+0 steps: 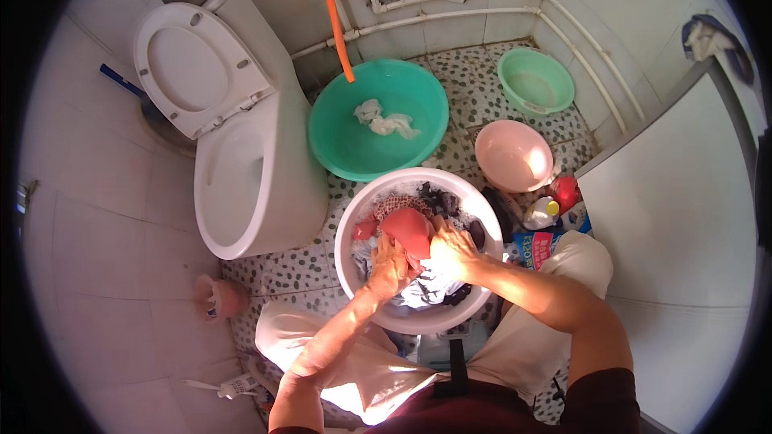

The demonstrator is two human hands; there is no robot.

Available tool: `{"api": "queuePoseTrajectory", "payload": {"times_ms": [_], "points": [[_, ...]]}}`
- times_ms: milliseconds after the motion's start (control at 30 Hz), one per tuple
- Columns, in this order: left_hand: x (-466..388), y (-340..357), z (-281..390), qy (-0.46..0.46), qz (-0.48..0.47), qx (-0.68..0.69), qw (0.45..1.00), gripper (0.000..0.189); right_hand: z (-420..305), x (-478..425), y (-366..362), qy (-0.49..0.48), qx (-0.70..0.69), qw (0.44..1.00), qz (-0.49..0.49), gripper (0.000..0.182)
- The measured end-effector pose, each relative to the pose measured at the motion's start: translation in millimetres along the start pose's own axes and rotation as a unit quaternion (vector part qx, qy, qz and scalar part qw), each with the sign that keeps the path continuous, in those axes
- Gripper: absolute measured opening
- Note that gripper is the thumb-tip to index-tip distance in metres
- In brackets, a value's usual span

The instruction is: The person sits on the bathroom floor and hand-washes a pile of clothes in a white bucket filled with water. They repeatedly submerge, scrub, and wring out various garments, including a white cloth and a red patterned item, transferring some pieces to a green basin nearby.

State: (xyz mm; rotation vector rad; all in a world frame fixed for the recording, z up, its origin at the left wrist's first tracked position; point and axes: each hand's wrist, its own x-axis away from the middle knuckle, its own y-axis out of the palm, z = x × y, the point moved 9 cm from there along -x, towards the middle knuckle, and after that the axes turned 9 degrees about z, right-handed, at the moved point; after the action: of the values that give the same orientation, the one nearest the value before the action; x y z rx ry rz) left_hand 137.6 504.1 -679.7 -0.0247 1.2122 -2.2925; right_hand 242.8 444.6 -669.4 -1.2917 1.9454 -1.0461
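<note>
Between my legs stands a pale pink plastic basin (347, 277) of sudsy water and wet laundry. My left hand (389, 266) and my right hand (453, 250) both grip a wet red cloth (407, 230), one at each side of it, above the other clothes. A leopard-patterned fabric (401, 205) lies behind the red cloth, and dark lacy fabric (439, 198) floats at the back. Below my hands, white and grey striped clothing (427, 289) shows in bright sunlight. What lies deeper in the basin is hidden.
A green basin (319, 132) with water and white cloths (386, 120) stands under an orange hose (339, 39). A toilet (289, 193) is at left. Right are a pink basin (509, 160), a light green basin (537, 87), bottles (543, 212) and a detergent bag (534, 247).
</note>
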Motion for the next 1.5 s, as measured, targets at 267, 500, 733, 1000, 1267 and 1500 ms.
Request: {"api": "queuePoseTrajectory", "payload": {"times_ms": [267, 500, 733, 1000, 1267, 1500], "points": [[27.0, -59.9, -32.6, -0.415, -0.005, 0.362, 0.834, 0.075, 39.7, 12.9, -42.9, 0.182, -0.26, 0.944, -0.088, 0.091], [13.5, -30.2, -56.9, -0.566, 0.062, 0.46, 0.681, 0.064, 58.2, 12.7, -6.8, 0.381, -0.35, 0.853, -0.068, 0.074], [13.5, 23.0, -100.3, -0.562, 0.031, 0.493, 0.663, 0.058, 59.3, -11.9, 21.1, 0.399, -0.252, 0.881, -0.045, 0.065], [-2.8, -8.5, -62.5, -0.44, 0.038, 0.575, 0.688, 0.05, 31.2, -8.2, -2.3, 0.305, -0.369, 0.877, -0.043, 0.071], [-20.7, -95.5, 11.4, -0.164, 0.094, 0.274, 0.943, 0.063, 6.6, 14.5, -56.0, 0.129, -0.231, 0.964, -0.003, 0.07], [27.4, -75.0, 55.0, 0.024, 0.012, 0.066, 0.997, 0.065, -17.7, 59.5, -67.4, -0.069, -0.126, 0.99, 0.006, 0.069]]}}
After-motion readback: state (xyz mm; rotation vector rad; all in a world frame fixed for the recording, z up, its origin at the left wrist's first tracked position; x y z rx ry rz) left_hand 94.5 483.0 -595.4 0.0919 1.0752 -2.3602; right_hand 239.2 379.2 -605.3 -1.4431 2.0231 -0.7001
